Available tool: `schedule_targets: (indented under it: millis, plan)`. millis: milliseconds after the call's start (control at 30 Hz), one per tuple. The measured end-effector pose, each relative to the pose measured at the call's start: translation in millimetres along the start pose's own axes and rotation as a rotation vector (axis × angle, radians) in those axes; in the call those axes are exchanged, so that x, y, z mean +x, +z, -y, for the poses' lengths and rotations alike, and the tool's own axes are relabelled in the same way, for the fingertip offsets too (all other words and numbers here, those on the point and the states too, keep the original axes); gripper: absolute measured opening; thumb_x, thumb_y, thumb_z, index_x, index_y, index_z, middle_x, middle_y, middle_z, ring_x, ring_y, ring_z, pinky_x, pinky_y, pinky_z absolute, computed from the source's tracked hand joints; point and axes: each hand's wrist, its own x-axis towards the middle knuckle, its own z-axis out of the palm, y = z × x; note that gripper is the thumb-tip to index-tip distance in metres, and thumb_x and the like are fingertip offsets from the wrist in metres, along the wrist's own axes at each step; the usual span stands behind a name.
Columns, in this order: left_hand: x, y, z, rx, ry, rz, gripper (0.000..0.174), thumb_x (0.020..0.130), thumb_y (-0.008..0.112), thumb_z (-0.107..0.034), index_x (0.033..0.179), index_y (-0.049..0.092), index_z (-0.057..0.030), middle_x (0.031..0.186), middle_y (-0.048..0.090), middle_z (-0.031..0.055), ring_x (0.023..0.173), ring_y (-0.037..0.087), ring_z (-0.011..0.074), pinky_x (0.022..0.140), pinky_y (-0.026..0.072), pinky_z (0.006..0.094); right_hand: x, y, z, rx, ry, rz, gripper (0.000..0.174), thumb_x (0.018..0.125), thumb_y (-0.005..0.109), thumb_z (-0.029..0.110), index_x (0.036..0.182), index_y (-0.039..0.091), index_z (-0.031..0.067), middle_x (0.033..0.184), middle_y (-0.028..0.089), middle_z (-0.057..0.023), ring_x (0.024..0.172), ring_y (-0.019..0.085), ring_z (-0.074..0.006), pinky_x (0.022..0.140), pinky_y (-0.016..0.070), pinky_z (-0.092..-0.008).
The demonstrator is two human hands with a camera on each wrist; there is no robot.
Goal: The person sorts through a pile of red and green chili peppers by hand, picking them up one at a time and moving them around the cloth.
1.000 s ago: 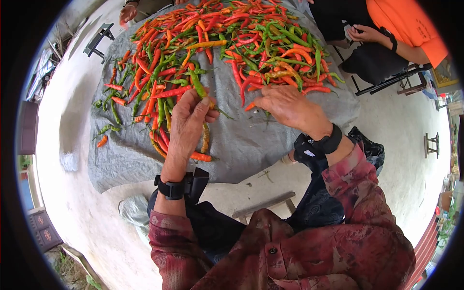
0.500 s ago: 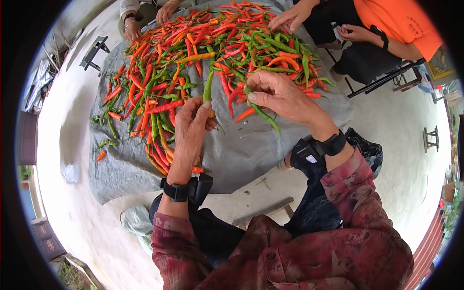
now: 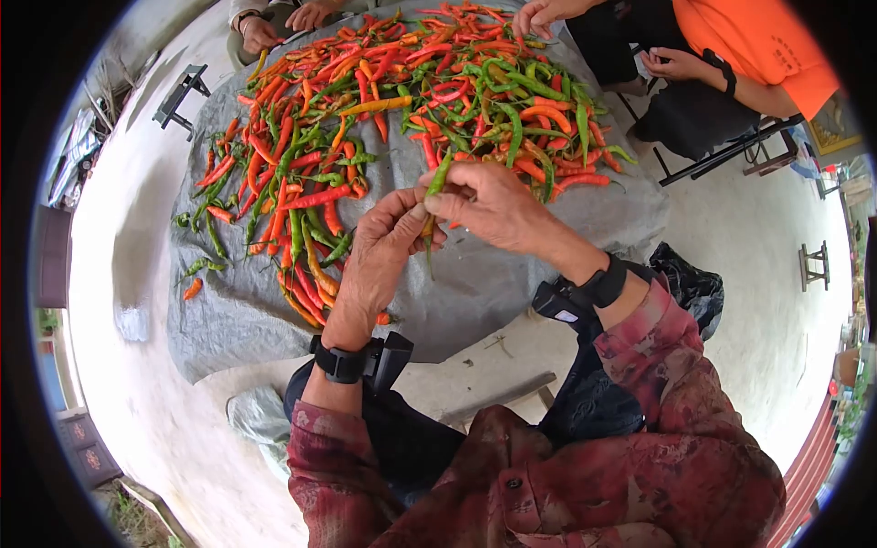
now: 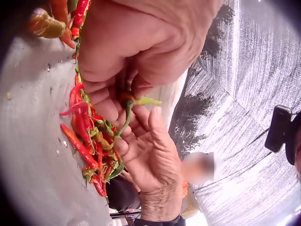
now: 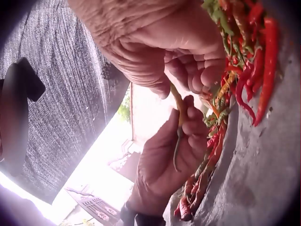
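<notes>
Above the near edge of the pepper pile, the left hand [image 3: 376,256] holds a green pepper [image 3: 439,177] and something orange-yellow between thumb and fingers. The right hand [image 3: 502,208] meets it from the right, its thumb and fingers round the green pepper's upper part. In the right wrist view a yellowish pepper [image 5: 179,107] with a thin hanging stem lies in the left hand [image 5: 162,162], and the right hand [image 5: 160,35] pinches near its top. The left wrist view shows a curved green stem [image 4: 127,121] between both hands; the fingers hide how many peppers are held.
Red, orange and green peppers [image 3: 315,196] are heaped on a grey cloth [image 3: 247,310]. Across the table are another person's hands [image 3: 259,35]; at the right sits someone in an orange top [image 3: 749,41]. A wooden bench [image 3: 512,393] stands below.
The right hand first reached into the pile, then lifted a green pepper, and has now moved left to meet the left hand. The left hand has shifted slightly right, still holding its pepper.
</notes>
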Motion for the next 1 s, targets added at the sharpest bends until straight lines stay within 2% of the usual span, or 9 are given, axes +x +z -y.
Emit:
schedule_targets:
  millis: [133, 233, 467, 533, 600, 667, 700, 800, 1000]
  plan:
    - [-2.9, -1.0, -2.7, -0.097, 0.067, -0.054, 0.021, 0.095, 0.054, -0.021, 0.103, 0.055, -0.0013, 0.088, 0.062, 0.0043, 0.072, 0.057, 0.0085, 0.066, 0.0463, 0.0232, 4.9, 12.5, 7.3, 0.243, 0.013, 0.011, 0.020, 0.089, 0.060, 0.015, 0.092, 0.063, -0.0040, 0.063, 0.062, -0.0084, 0.056, 0.057, -0.0124, 0.054, 0.0465, -0.0284]
    - [-7.0, -3.6, -5.9, -0.040, -0.016, -0.038, 0.016, 0.094, 0.055, -0.018, 0.100, 0.054, -0.0036, 0.085, 0.061, 0.0034, 0.068, 0.052, 0.0083, 0.062, 0.0411, 0.0215, 8.2, 8.4, 14.5, 0.086, -0.012, -0.043, 0.024, 0.091, 0.059, 0.021, 0.099, 0.063, -0.0013, 0.070, 0.060, -0.0011, 0.059, 0.050, -0.0056, 0.055, 0.0425, -0.0223]
    - [-17.1, -18.9, -12.3, 0.045, 0.043, -0.111, 0.017, 0.092, 0.057, -0.016, 0.102, 0.057, -0.0020, 0.081, 0.062, 0.0023, 0.061, 0.052, 0.0051, 0.055, 0.0416, 0.0194, 21.5, 8.8, 13.4, 0.257, 0.004, -0.224, 0.021, 0.090, 0.060, 0.020, 0.094, 0.065, 0.0003, 0.064, 0.060, -0.0024, 0.053, 0.053, -0.0068, 0.048, 0.0423, -0.0235]
    - [-20.7, -28.5, -17.8, 0.195, 0.143, -0.245, 0.015, 0.092, 0.056, -0.011, 0.103, 0.058, -0.0017, 0.078, 0.062, 0.0021, 0.062, 0.052, 0.0048, 0.056, 0.0424, 0.0192, 27.7, -3.4, 10.8, 0.319, 0.087, -0.233, 0.023, 0.090, 0.060, 0.022, 0.096, 0.065, 0.0008, 0.070, 0.061, -0.0022, 0.055, 0.053, -0.0075, 0.049, 0.0431, -0.0235]
    - [-24.5, -47.1, -22.7, 0.303, 0.185, -0.273, 0.015, 0.090, 0.056, -0.007, 0.104, 0.058, -0.0020, 0.079, 0.063, 0.0040, 0.064, 0.055, 0.0073, 0.058, 0.0458, 0.0233, 34.7, -19.8, 2.4, 0.751, 0.215, -0.361, 0.022, 0.092, 0.059, 0.021, 0.100, 0.062, 0.0011, 0.075, 0.058, -0.0021, 0.063, 0.053, -0.0075, 0.057, 0.0447, -0.0217]
    - [-25.5, -62.6, -18.6, 0.854, 0.440, -0.430, 0.018, 0.087, 0.058, -0.004, 0.104, 0.058, -0.0030, 0.081, 0.064, 0.0068, 0.065, 0.059, 0.0138, 0.061, 0.0479, 0.0278, 42.0, -37.6, -11.8, 0.976, 0.239, -0.417, 0.027, 0.093, 0.056, 0.025, 0.102, 0.060, -0.0001, 0.076, 0.057, -0.0026, 0.064, 0.052, -0.0094, 0.058, 0.0438, -0.0236]
    - [-28.6, -60.4, -22.9, 0.992, 0.442, -0.456, 0.017, 0.083, 0.059, -0.006, 0.100, 0.058, -0.0034, 0.085, 0.064, 0.0099, 0.072, 0.063, 0.0235, 0.065, 0.0499, 0.0344, 43.4, -45.0, -19.9, 1.200, 0.265, -0.472, 0.032, 0.095, 0.053, 0.029, 0.103, 0.058, -0.0012, 0.076, 0.056, -0.0032, 0.065, 0.051, -0.0113, 0.058, 0.0429, -0.0255]
    - [-29.5, -58.7, -21.0, 1.487, 0.388, -0.459, 0.016, 0.083, 0.059, -0.009, 0.099, 0.059, -0.0043, 0.091, 0.064, 0.0125, 0.081, 0.063, 0.0280, 0.072, 0.0491, 0.0364, 40.1, -55.0, -36.7, 1.674, 0.214, -0.342, 0.044, 0.097, 0.044, 0.039, 0.108, 0.054, -0.0022, 0.073, 0.052, -0.0030, 0.065, 0.048, -0.0139, 0.057, 0.0388, -0.0281]
    - [-26.8, -56.9, -7.6, 1.717, 0.277, -0.321, 0.015, 0.079, 0.055, -0.006, 0.093, 0.059, -0.0052, 0.090, 0.062, 0.0127, 0.089, 0.060, 0.0323, 0.073, 0.0485, 0.0428, 38.3, -44.8, -22.5, 1.678, 0.231, -0.146, 0.043, 0.096, 0.045, 0.041, 0.108, 0.056, 0.0005, 0.072, 0.049, -0.0006, 0.063, 0.043, -0.0119, 0.055, 0.0359, -0.0266]
